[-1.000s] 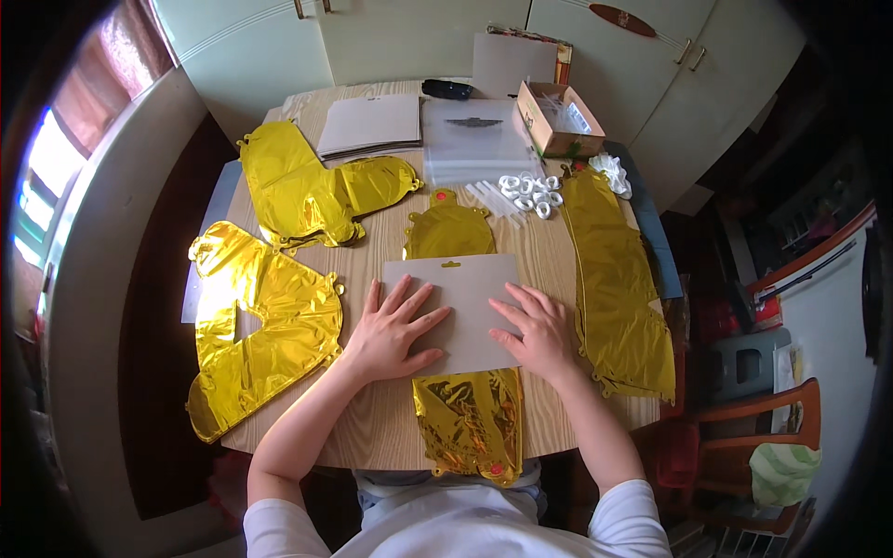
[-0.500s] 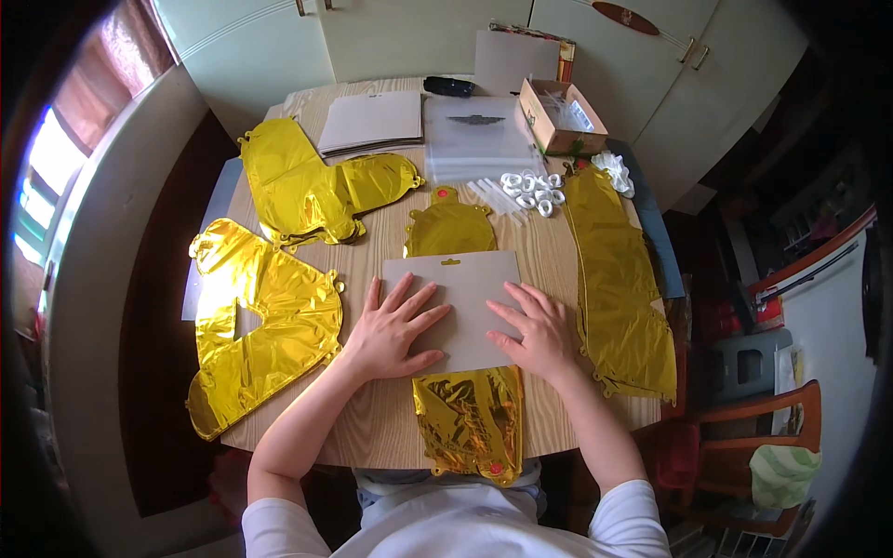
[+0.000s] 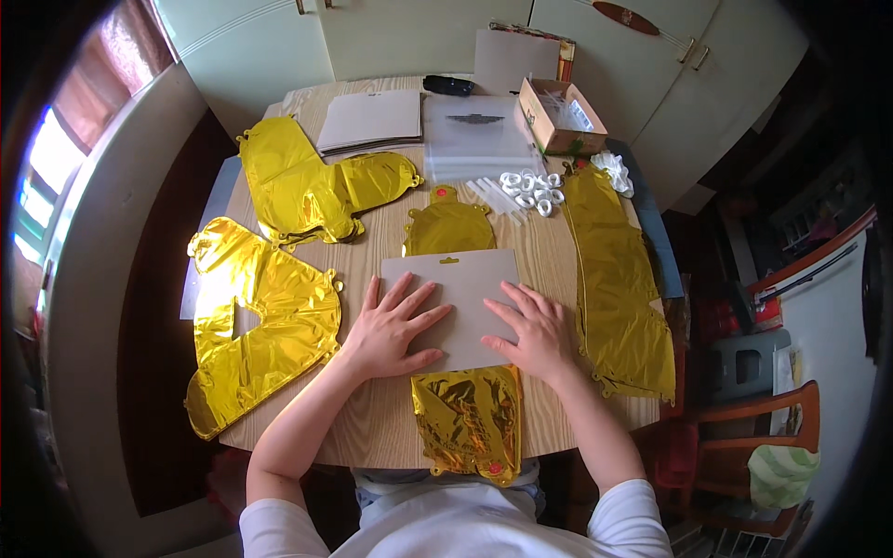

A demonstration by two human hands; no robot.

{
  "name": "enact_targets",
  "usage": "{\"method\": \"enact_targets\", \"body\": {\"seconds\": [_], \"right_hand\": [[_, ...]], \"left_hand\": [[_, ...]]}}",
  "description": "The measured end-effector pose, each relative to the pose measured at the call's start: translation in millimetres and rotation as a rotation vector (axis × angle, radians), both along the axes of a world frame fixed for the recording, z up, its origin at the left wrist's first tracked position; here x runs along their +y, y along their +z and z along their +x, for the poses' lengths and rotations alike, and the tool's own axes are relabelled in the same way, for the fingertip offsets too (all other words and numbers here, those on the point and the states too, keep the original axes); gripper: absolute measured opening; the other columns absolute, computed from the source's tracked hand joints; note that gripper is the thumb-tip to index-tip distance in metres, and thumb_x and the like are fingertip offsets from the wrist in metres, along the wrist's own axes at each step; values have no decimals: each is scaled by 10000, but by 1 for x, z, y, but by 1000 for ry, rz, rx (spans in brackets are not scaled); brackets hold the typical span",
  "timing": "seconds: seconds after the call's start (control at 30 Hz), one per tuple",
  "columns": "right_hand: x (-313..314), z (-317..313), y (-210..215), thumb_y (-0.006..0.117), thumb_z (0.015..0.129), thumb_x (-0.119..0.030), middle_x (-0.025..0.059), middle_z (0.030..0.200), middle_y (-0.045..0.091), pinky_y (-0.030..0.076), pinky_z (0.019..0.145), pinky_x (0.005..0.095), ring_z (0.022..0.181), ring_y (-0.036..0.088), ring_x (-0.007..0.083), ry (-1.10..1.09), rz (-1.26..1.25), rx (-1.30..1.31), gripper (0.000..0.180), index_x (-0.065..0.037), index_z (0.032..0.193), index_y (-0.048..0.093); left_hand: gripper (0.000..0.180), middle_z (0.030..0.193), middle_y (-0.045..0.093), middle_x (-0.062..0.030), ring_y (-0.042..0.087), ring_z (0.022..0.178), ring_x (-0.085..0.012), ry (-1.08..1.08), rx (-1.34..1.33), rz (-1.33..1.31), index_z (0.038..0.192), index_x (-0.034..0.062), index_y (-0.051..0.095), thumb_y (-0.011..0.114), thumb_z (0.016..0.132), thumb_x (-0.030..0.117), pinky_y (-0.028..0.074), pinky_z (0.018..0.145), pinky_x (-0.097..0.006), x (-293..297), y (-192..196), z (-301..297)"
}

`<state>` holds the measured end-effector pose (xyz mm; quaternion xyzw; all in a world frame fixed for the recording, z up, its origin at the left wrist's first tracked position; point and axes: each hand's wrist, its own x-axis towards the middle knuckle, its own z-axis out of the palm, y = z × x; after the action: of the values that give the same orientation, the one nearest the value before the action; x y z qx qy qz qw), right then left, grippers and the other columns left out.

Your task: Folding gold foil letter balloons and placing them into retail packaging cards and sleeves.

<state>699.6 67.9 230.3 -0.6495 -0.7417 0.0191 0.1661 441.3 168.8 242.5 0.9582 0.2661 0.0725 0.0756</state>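
On the round wooden table [image 3: 372,423] in front of me, my left hand [image 3: 391,327] and my right hand [image 3: 530,327] both lie flat, fingers spread and palms down, on a grey cardboard sheet [image 3: 456,284]; neither grips anything, they just press on the card. That card lies across the middle of a deflated gold foil balloon [image 3: 465,418], whose crinkled lower end hangs over the table edge towards my lap and whose upper end shows above the card. To my left lie two more flat gold foil balloons, one near the left edge [image 3: 256,325] and one further up [image 3: 312,186]; a long one [image 3: 614,279] lies just right of my right hand. Further back I see a stack of grey sheets [image 3: 372,119], a clear plastic bag [image 3: 474,135], a small open cardboard box [image 3: 558,116] and a cluster of white ribbon rolls [image 3: 530,186].
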Motion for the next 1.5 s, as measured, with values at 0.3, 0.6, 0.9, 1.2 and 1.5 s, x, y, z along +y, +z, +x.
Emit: {"method": "enact_targets", "body": {"seconds": [0.3, 0.6, 0.9, 1.2, 1.5], "right_hand": [[0, 0, 1, 644, 857, -530, 64, 1439, 476, 366, 1017, 468, 1329, 426, 260, -2, -20, 9, 538, -265, 1323, 594], [0, 0, -2, 658, 850, -514, 70, 1438, 474, 366, 1011, 463, 1325, 425, 252, 1, 0, 35, 521, -270, 1308, 608], [-1, 1, -2, 651, 856, -512, 73, 1427, 482, 372, 1011, 460, 1321, 429, 252, 6, 25, 26, 517, -263, 1307, 609], [0, 0, -1, 643, 863, -516, 77, 1430, 484, 380, 1014, 463, 1317, 434, 258, 4, 16, 17, 515, -265, 1311, 608], [0, 1, -1, 629, 871, -523, 65, 1434, 483, 364, 1029, 453, 1320, 431, 256, 3, 7, 26, 510, -269, 1312, 608]], "left_hand": [[537, 1550, 345, -89, 240, 1447, -394, -58, 24, -2, 1403, 432, 484, 547, 886, 562, 100, 1131, -672, 2, -3, 0], [472, 1553, 345, -76, 240, 1446, -403, -71, 29, -28, 1370, 460, 512, 542, 906, 538, 92, 1138, -667, 2, -1, 0], [461, 1554, 346, -71, 232, 1450, -402, -68, 28, -30, 1365, 460, 517, 553, 909, 512, 88, 1136, -671, 3, -3, 0], [450, 1546, 360, -77, 241, 1446, -403, -68, 19, -30, 1366, 452, 521, 543, 918, 489, 91, 1135, -671, 3, -2, 1], [432, 1525, 393, -80, 273, 1436, -394, -76, 0, -1, 1369, 435, 523, 499, 941, 495, 122, 1113, -694, 3, -3, 0]]}}
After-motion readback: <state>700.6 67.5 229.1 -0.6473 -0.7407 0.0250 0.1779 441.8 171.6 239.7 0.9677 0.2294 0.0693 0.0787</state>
